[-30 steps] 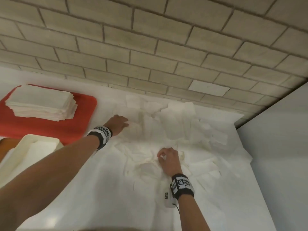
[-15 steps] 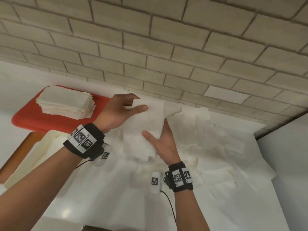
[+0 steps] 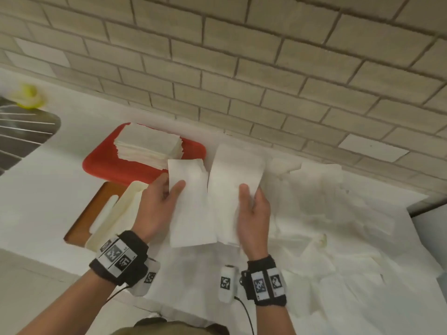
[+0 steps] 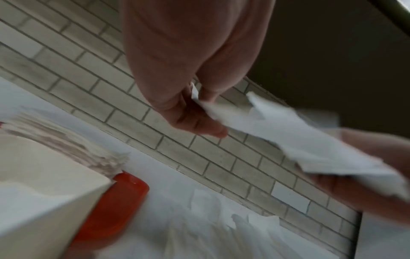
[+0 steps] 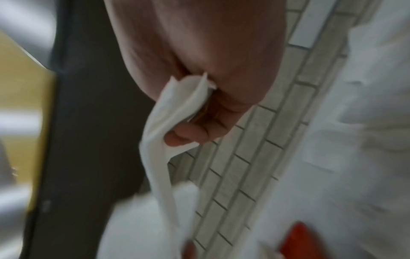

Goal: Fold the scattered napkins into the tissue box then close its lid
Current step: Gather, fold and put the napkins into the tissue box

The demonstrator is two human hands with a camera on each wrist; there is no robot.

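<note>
White paper is filling the space between my two hands, lifted clear of the tabletop (image 3: 48, 213) so it can hang free and I can line up its edges. I am pinching one napkin (image 3: 191, 201) in my left hand (image 3: 157, 204), thumb lying across its face and fingers curled behind, so the sheet is staying flat instead of drooping. My right hand (image 3: 254, 211) is clamping a second napkin (image 3: 232, 189) the same way, thumb on top, and the right wrist view is showing the paper bunching inside the curled fingers. The two sheets are meeting edge to edge in the middle; whether they are joined I cannot tell. I judge I am squaring them before folding, with the packing and lid-closing yet to come. Just beside my left wrist the cream tissue box (image 3: 113, 213) is lying open on a wooden board (image 3: 82, 221), kept close so a folded sheet has only a short way to travel. To my right the scattered napkins (image 3: 338, 226) are covering the tabletop in a loose heap, waiting their turn. Farther back, a red tray (image 3: 101, 165) is carrying a neat folded stack (image 3: 147, 143) near the brick wall (image 3: 242, 68), out of the working space so it is not getting disturbed.
</note>
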